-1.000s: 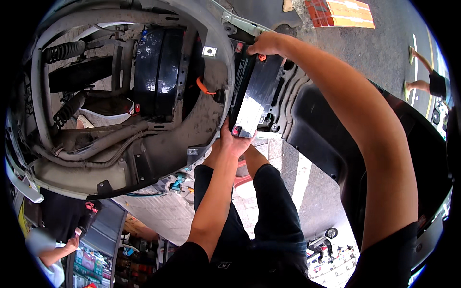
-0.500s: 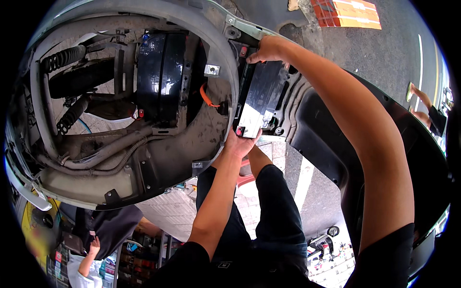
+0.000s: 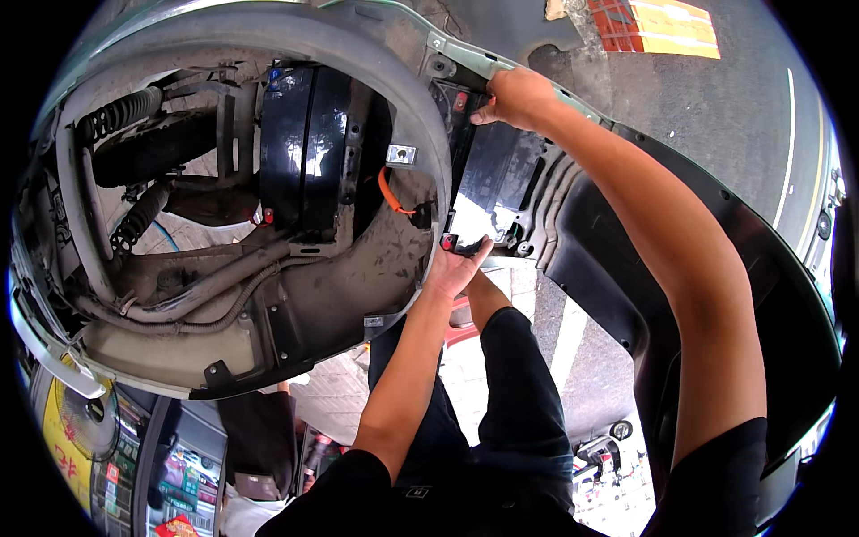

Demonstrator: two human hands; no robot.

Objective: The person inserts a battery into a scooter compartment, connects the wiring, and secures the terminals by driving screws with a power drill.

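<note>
the dark block [image 3: 506, 157] in a bay of the vehicle body [image 3: 335, 304]

clock directions are taken from the block, which lies lengthwise just beside the round opening. at 6 o'clock, the left hand [image 3: 456, 273] is spread beneath the end, near a red cap [image 3: 448, 242]; most fingers are hidden, so from where i stand i cannot tell how firmly it holds. at 12 o'clock, the right hand [image 3: 519, 98] is half curled; whether it grips the block, i cannot tell. an orange cable [image 3: 390, 193] loops at 9 o'clock.
</note>
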